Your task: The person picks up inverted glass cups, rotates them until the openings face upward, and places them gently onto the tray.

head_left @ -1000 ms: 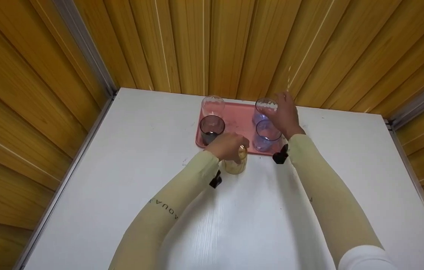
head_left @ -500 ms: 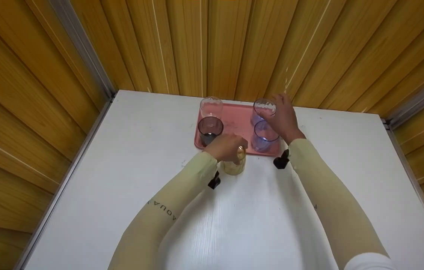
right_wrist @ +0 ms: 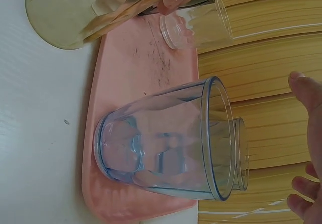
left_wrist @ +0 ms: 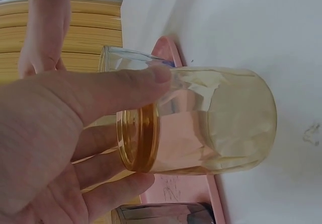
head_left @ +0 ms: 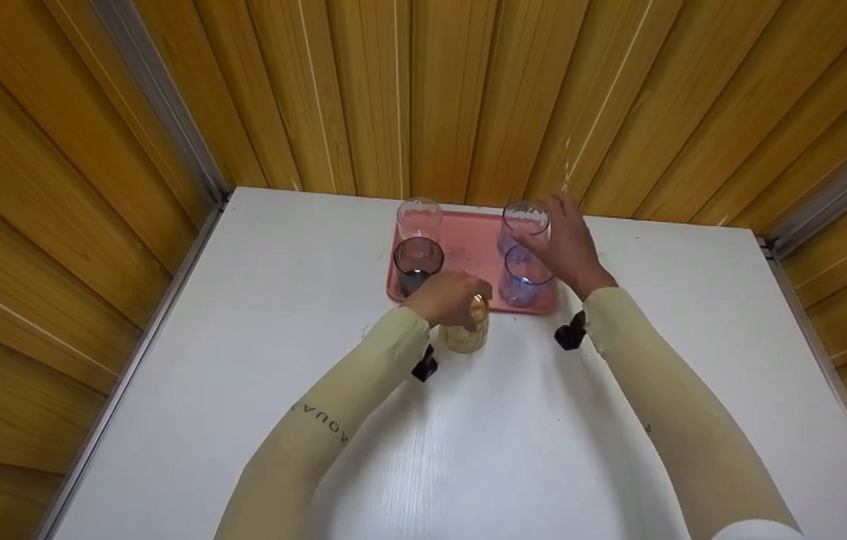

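Note:
My left hand (head_left: 452,298) grips an amber drinking glass (left_wrist: 216,123) near its rim, thumb on one side and fingers on the other. The glass stands upright just off the near edge of a pink tray (head_left: 468,236). My right hand (head_left: 572,244) is spread above the tray's right side, and in the right wrist view its fingers (right_wrist: 302,189) are apart from the glasses. On that side, a blue-tinted glass (right_wrist: 156,138) stands in front of another glass (head_left: 527,219). A dark grey glass (head_left: 418,259) and a clear glass (head_left: 419,217) stand on the left side.
The white table (head_left: 280,300) carries the tray near its back edge. Behind it rises a wood-panelled wall (head_left: 438,97), with more panelling at both sides. A black wrist mount (head_left: 570,336) sticks out below each wrist.
My right wrist has drawn slightly toward me and to the right. The left hand keeps its grip on the amber glass; the whole view has shifted slightly.

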The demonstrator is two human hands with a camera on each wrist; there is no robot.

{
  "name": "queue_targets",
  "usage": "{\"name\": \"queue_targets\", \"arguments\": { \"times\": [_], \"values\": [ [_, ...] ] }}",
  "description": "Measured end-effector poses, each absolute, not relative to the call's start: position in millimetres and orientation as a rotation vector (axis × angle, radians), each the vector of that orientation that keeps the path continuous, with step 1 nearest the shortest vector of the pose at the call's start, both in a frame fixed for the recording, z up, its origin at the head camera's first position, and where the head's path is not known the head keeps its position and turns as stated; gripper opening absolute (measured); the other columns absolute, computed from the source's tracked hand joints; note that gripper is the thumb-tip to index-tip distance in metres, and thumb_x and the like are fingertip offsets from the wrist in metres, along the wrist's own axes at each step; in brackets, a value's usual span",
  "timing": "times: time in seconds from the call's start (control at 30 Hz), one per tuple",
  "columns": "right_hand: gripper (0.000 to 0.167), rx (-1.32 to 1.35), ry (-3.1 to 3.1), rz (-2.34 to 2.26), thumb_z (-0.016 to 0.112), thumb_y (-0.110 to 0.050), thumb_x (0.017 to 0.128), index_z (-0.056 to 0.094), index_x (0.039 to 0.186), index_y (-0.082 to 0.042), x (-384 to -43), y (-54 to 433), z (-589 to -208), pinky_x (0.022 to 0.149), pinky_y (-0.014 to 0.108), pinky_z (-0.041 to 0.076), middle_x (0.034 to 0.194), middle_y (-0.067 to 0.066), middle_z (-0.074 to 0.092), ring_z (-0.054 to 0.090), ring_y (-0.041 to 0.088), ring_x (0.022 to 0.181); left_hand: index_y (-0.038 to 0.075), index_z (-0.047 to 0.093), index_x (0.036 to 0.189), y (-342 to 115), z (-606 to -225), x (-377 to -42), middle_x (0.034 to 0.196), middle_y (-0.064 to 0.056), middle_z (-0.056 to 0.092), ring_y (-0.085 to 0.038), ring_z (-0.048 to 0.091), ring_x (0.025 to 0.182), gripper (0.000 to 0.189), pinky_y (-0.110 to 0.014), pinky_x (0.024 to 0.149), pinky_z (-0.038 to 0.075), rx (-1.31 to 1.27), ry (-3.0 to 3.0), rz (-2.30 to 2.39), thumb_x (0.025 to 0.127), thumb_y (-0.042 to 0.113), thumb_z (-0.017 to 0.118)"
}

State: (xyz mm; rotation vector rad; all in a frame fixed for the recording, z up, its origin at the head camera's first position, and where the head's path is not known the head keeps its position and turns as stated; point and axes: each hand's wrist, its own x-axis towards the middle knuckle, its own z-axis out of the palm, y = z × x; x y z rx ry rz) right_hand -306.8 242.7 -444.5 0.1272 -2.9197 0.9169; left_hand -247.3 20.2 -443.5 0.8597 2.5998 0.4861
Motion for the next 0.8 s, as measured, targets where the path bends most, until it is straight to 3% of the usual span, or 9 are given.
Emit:
{"name": "queue_targets", "arguments": {
  "times": [0.3, 0.47, 0.8],
  "values": [
    [0.085, 0.137, -2.952, 0.986, 0.075, -0.045, 0.081, 0.029, 0.15, -0.026, -295.4, 243.5, -452.4, 0.109, 0.058, 0.037, 0.152, 0.007, 0.028, 0.033, 0.033, 0.141, 0.022, 0.066, 0.123, 20.0, -446.1, -245.6, 0.118, 0.002, 0.069, -0.017, 0.064, 0.108, 0.05, -0.038, 0.096, 0.053, 0.835, 2.617, 0.491, 0.076, 0.019, 0.083],
    [0.085, 0.212, -2.945, 0.922, 0.075, -0.044, 0.081, 0.03, 0.15, -0.022, -287.7, 240.4, -453.8, 0.111, 0.055, 0.036, 0.152, 0.008, 0.029, 0.033, 0.033, 0.141, 0.02, 0.065, 0.124, 20.2, -446.4, -245.5, 0.118, 0.002, 0.069, -0.017, 0.064, 0.108, 0.051, -0.038, 0.096, 0.053, 0.861, 2.629, 0.477, 0.076, 0.021, 0.083],
    [0.084, 0.301, -2.928, 0.903, 0.074, -0.053, 0.078, 0.036, 0.146, -0.021, -271.2, 229.6, -452.1, 0.107, 0.056, 0.04, 0.157, 0.007, 0.024, 0.03, 0.035, 0.143, 0.019, 0.065, 0.126, 19.1, -442.6, -244.7, 0.12, 0.0, 0.068, -0.017, 0.064, 0.109, 0.053, -0.036, 0.096, 0.053, 0.881, 2.633, 0.455, 0.076, 0.022, 0.083]
  ]
}}
